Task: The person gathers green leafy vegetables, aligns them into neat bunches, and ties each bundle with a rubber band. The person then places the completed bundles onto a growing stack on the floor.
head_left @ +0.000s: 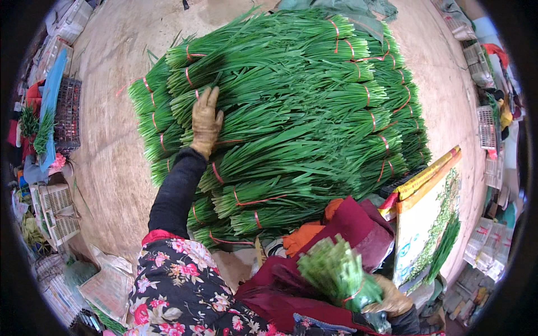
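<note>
My left hand (207,124), in a tan work glove, rests on the left part of a large stack of garlic chive bundles (291,123). Its fingers point away from me and lie stretched out on the leaves. At the lower right my right hand (389,297), also gloved, is closed round a bundle of garlic chives (333,269), low over a dark red cloth (358,227). Pale cut ends of this bundle point up and left, slightly blurred, and a red tie circles it near the hand. Red ties bind the stacked bundles, whose cut ends face outward on both sides.
A white printed board or sack with a yellow edge (428,207) stands upright by my right arm. Orange cloth (302,238) lies at the stack's near edge. Plastic crates (59,213) line the far left, and bundled newspapers (487,246) the right. Green netting (342,8) touches the stack's far side.
</note>
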`<state>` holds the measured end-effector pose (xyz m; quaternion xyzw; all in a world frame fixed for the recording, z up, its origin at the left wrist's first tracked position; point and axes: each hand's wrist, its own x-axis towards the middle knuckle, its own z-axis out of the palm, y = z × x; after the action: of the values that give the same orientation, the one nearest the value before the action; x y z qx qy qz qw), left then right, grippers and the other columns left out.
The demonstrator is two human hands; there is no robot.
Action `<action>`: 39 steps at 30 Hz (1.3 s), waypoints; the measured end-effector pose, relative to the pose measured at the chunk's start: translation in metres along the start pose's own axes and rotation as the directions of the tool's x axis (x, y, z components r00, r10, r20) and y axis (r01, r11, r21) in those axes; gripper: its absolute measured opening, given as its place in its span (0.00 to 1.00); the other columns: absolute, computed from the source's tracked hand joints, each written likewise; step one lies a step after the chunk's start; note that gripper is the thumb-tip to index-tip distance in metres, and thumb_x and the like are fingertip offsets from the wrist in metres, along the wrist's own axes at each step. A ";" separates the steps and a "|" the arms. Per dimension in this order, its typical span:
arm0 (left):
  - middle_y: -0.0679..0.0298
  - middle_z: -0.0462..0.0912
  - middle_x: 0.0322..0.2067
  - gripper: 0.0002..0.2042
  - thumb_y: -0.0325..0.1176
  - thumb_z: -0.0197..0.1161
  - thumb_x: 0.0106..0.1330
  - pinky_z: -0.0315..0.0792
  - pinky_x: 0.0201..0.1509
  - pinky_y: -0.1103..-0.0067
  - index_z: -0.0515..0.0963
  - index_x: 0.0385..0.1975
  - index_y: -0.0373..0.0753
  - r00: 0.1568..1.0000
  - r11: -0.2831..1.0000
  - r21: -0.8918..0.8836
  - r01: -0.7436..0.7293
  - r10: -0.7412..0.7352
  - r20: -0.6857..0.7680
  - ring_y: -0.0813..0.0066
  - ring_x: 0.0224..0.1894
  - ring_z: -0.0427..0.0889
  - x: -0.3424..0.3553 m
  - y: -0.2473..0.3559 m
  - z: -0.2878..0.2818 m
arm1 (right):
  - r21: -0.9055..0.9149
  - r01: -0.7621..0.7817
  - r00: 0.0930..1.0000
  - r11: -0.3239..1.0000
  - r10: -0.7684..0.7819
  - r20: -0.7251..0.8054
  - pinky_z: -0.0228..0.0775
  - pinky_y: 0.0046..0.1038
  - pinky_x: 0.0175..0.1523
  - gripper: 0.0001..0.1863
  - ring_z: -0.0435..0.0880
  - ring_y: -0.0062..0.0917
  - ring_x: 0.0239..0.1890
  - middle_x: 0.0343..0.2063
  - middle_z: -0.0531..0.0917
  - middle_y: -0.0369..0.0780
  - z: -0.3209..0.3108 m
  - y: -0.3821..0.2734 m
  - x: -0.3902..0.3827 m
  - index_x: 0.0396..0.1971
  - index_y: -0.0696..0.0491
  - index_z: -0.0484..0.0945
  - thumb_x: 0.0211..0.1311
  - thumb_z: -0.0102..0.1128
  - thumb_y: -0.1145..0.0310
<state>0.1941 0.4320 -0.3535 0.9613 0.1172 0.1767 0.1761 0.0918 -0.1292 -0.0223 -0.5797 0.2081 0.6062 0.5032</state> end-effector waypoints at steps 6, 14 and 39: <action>0.55 0.80 0.52 0.21 0.48 0.52 0.71 0.64 0.64 0.62 0.78 0.52 0.39 0.924 0.977 -0.007 0.211 -0.197 0.329 0.57 0.55 0.77 -0.050 0.025 0.005 | -0.424 0.205 0.867 0.882 -0.364 -0.339 0.66 0.30 0.61 0.61 0.75 0.25 0.54 0.51 0.79 0.37 -0.039 -0.081 -0.029 0.61 0.58 0.67 0.17 0.91 0.59; 0.56 0.74 0.60 0.25 0.48 0.56 0.68 0.57 0.70 0.62 0.71 0.60 0.39 0.972 0.965 0.208 0.158 -0.190 0.141 0.59 0.64 0.69 -0.102 0.055 0.016 | -0.772 0.526 0.641 0.357 -0.763 0.084 0.60 0.34 0.68 0.57 0.72 0.32 0.63 0.60 0.73 0.48 0.059 -0.277 0.035 0.66 0.63 0.60 0.29 0.82 0.72; 0.53 0.79 0.42 0.15 0.34 0.64 0.61 0.65 0.62 0.60 0.78 0.44 0.34 0.979 0.979 -0.016 0.202 -0.202 0.011 0.52 0.49 0.76 -0.090 0.076 -0.014 | -0.886 0.327 0.682 -0.328 -0.567 0.462 0.71 0.34 0.52 0.23 0.81 0.34 0.41 0.35 0.82 0.40 0.043 -0.118 0.183 0.56 0.53 0.74 0.59 0.59 0.66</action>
<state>0.1192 0.3409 -0.3396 0.9437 0.2116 0.1545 0.2019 0.2039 0.0224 -0.1398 -0.8244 -0.4984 0.2517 0.0927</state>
